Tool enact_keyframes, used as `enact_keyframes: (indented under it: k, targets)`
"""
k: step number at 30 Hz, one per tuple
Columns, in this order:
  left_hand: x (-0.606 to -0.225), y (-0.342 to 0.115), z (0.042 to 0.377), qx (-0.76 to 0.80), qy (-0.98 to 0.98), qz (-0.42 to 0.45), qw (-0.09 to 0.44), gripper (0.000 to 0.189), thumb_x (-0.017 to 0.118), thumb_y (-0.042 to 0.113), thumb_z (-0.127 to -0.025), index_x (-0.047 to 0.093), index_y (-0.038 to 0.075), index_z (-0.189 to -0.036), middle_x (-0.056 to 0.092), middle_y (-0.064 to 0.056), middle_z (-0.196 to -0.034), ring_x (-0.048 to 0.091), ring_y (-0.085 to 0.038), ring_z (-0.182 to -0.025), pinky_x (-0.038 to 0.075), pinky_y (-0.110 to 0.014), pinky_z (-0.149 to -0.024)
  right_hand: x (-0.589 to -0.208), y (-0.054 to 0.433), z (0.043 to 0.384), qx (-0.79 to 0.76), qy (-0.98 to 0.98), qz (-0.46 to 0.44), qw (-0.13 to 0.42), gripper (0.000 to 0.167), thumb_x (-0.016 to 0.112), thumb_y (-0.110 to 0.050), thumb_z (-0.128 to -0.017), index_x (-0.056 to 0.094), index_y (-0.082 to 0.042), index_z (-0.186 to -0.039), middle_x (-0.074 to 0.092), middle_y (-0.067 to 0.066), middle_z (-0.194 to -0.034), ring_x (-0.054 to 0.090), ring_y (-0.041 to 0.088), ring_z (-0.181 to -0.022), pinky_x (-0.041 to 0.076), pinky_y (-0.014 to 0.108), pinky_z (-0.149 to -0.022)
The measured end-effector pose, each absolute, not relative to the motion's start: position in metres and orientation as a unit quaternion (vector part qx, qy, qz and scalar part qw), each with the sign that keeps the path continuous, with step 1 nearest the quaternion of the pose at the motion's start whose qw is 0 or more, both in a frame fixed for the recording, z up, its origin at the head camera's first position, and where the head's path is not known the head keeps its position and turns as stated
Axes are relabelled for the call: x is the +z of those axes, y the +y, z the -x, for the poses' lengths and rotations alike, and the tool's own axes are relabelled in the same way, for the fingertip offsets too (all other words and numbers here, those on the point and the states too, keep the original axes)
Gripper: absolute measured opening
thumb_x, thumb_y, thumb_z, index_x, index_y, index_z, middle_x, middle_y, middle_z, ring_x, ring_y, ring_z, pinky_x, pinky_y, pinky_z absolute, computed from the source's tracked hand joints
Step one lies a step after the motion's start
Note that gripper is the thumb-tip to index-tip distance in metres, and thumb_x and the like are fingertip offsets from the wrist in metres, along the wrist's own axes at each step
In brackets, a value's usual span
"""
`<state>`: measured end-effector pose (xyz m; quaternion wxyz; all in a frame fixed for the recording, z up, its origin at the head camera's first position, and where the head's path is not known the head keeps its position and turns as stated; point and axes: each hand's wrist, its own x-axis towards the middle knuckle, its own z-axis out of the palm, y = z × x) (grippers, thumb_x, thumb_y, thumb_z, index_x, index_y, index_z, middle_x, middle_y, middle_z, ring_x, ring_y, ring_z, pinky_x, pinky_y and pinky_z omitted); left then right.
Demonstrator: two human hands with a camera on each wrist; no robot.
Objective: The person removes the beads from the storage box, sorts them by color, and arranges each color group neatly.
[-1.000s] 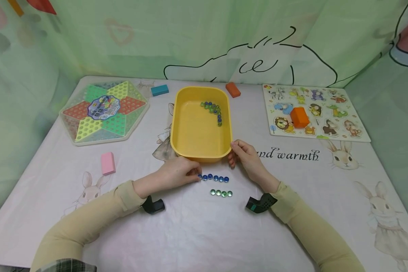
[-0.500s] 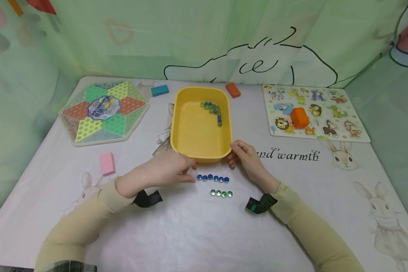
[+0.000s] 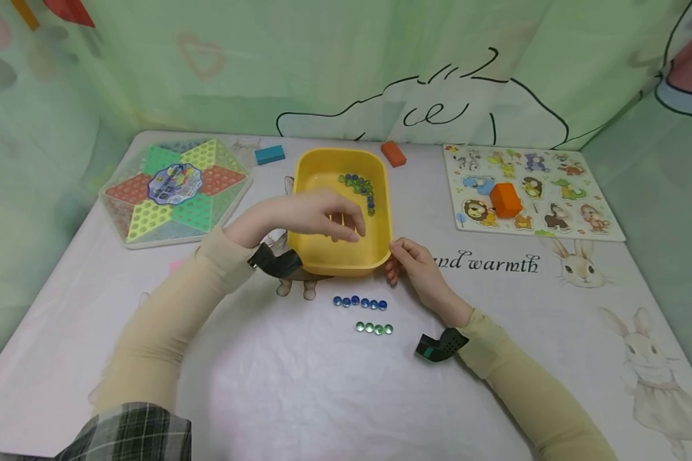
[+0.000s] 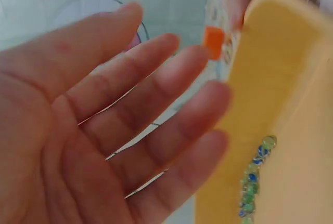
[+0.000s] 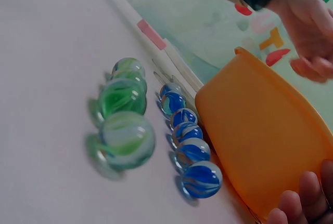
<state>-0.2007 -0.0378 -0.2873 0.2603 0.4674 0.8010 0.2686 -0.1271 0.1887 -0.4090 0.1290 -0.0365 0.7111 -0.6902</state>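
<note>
My left hand (image 3: 317, 214) hovers over the yellow tub (image 3: 334, 264), its fingers loosely spread. In the left wrist view its palm and fingers (image 4: 171, 78) hold nothing. At the tub's near right corner my right hand (image 3: 420, 269) pinches the rim between thumb and fingers. Blue and green glass marbles (image 3: 371, 200) lie along the tub's far right inside. In front of the tub, a row of several blue marbles (image 3: 355, 300) sits on the table, with a shorter row of green marbles (image 3: 378, 330) nearer to me. The right wrist view shows both rows apart from the tub.
A star-shaped checkers board (image 3: 175, 192) lies at the back left, and an animal puzzle board (image 3: 544, 221) at the right bears an orange block (image 3: 505, 200). Behind the tub are a blue block (image 3: 270, 155) and a red-orange block (image 3: 393, 153). My left sleeve mostly covers a pink block.
My left hand has left the blue marble row, drawn back leftward, then risen forward over the tub. My right hand stays at the rim, and the marble rows look unchanged.
</note>
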Motion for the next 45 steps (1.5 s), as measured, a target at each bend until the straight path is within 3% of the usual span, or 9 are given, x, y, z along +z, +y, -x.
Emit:
enact_keyframes:
  k: [7,13,17,22,31,45]
  targets:
    - [-0.303,-0.008,0.242,0.279,0.841,-0.405,0.223,0.019,0.057,0.02,-0.091,0.066,0.008,-0.103,0.066,-0.009,-0.093,0.06,-0.028,-0.077,0.045,-0.026,-0.065,-0.411,0.188,0.128,-0.688,0.712,0.032,0.134,0.022,0.04,-0.022,-0.099,0.048,-0.008,-0.083,0.054,-0.001,-0.071,0.052,0.01,-0.059,0.046,0.022,-0.055]
    - [-0.322,0.01,0.261,0.263,0.872,-0.357,0.207,0.017,0.06,0.018,-0.09,0.066,0.008,-0.101,0.064,-0.007,-0.091,0.057,-0.022,-0.074,0.045,-0.025,-0.065,-0.41,0.189,0.128,-0.685,0.716,0.032,0.129,0.022,0.04,-0.02,-0.099,0.049,-0.007,-0.084,0.055,-0.001,-0.071,0.052,0.01,-0.058,0.047,0.022,-0.055]
    - [-0.333,0.019,0.268,0.189,0.894,-0.354,0.201,0.016,0.061,0.014,-0.088,0.067,0.009,-0.102,0.064,-0.006,-0.096,0.054,-0.017,-0.081,0.045,-0.027,-0.074,-0.41,0.188,0.127,-0.686,0.715,0.035,0.128,0.022,0.04,-0.02,-0.099,0.049,-0.007,-0.083,0.055,-0.001,-0.071,0.052,0.009,-0.058,0.047,0.022,-0.054]
    - [-0.339,0.028,0.271,0.116,0.904,-0.352,0.214,0.022,0.061,0.012,-0.087,0.067,0.012,-0.109,0.063,-0.005,-0.109,0.052,-0.019,-0.095,0.043,-0.031,-0.086,-0.409,0.187,0.127,-0.693,0.709,0.034,0.128,0.023,0.039,-0.019,-0.099,0.049,-0.007,-0.082,0.055,-0.001,-0.07,0.052,0.009,-0.057,0.047,0.022,-0.054]
    - [-0.346,0.032,0.268,0.083,0.907,-0.358,0.204,0.025,0.059,0.007,-0.085,0.068,0.014,-0.107,0.06,-0.005,-0.116,0.05,-0.019,-0.103,0.04,-0.031,-0.093,-0.409,0.188,0.126,-0.692,0.71,0.035,0.129,0.023,0.039,-0.018,-0.099,0.048,-0.007,-0.081,0.055,0.0,-0.071,0.051,0.009,-0.058,0.046,0.022,-0.054]
    - [-0.332,0.029,0.256,0.064,0.905,-0.371,0.197,0.013,0.064,0.019,-0.084,0.067,0.014,-0.095,0.062,-0.003,-0.101,0.053,-0.017,-0.091,0.044,-0.031,-0.084,-0.41,0.188,0.128,-0.686,0.716,0.029,0.13,0.024,0.04,-0.021,-0.099,0.048,-0.007,-0.081,0.055,0.0,-0.071,0.052,0.01,-0.058,0.047,0.022,-0.054]
